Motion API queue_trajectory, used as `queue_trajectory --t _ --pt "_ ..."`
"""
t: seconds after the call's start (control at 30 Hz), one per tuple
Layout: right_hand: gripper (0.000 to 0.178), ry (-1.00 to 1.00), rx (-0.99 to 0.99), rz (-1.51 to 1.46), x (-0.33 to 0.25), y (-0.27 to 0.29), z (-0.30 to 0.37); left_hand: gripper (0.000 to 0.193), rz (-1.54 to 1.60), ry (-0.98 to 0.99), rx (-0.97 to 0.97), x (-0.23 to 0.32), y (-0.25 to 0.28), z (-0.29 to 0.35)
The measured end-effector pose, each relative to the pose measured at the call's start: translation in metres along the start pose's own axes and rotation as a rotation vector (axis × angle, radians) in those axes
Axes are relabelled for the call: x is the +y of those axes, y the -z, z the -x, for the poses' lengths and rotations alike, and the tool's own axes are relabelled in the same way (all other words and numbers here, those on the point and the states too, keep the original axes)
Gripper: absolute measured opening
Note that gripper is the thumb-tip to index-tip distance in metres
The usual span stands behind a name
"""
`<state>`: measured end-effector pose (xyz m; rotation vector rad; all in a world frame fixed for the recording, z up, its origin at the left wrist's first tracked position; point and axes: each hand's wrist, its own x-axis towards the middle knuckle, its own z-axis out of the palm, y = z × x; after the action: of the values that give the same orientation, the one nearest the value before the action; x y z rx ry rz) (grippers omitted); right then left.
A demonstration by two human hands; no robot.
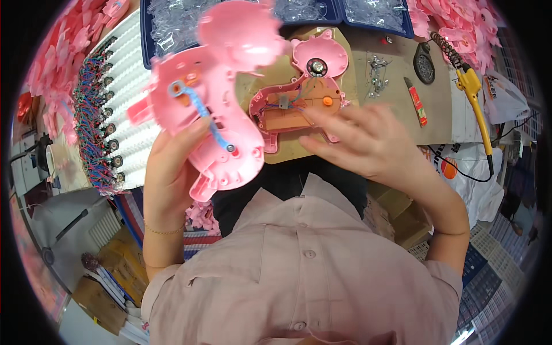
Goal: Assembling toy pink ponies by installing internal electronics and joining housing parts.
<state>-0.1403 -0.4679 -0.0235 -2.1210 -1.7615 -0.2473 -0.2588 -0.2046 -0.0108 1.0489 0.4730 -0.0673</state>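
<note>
My left hand is closed on the edge of a pink plastic toy shell half, held tilted above the near side of the table. A blue lever with a ring at one end lies along the inside of this shell. My right hand is blurred, fingers stretched and apart, over the lower right edge of a second pink shell half. That second half lies hollow side up, holding a round black-rimmed speaker, an orange button, thin wires and an orange-brown inner part.
The second half rests on a tan board. Blue bins of clear plastic parts stand behind. Left are white ribbed trays and wired speakers. Right lie small metal parts, a red cutter knife and a yellow-handled corded tool.
</note>
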Motion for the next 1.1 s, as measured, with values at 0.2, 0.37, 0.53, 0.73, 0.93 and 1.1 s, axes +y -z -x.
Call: queue_trajectory --t 0.2,0.37,0.53,0.73,0.93,1.1 --pt "0.017 0.000 -0.161 -0.297 -0.003 0.004 -0.006 0.036 0.003 -0.013 0.074 -0.009 -0.018 -0.008" --pt "0.013 -0.432 -0.029 -0.699 -0.007 -0.002 -0.016 0.039 -0.179 -0.089 0.008 -0.016 -0.031 -0.020" --pt "0.009 -0.717 0.035 -0.941 -0.010 0.005 -0.017 0.037 -0.318 -0.134 0.002 -0.021 -0.042 -0.024" --pt "0.017 -0.680 0.182 -0.711 -0.019 0.007 -0.037 0.032 -0.484 -0.158 0.018 -0.022 -0.053 -0.018" --pt "0.022 -0.447 0.304 -0.106 -0.034 -0.009 -0.051 0.026 -0.640 -0.298 0.107 -0.032 -0.060 -0.018" --pt "0.020 -0.539 0.387 -0.147 -0.033 -0.018 -0.049 0.025 -0.614 -0.403 0.105 -0.042 -0.060 -0.019"
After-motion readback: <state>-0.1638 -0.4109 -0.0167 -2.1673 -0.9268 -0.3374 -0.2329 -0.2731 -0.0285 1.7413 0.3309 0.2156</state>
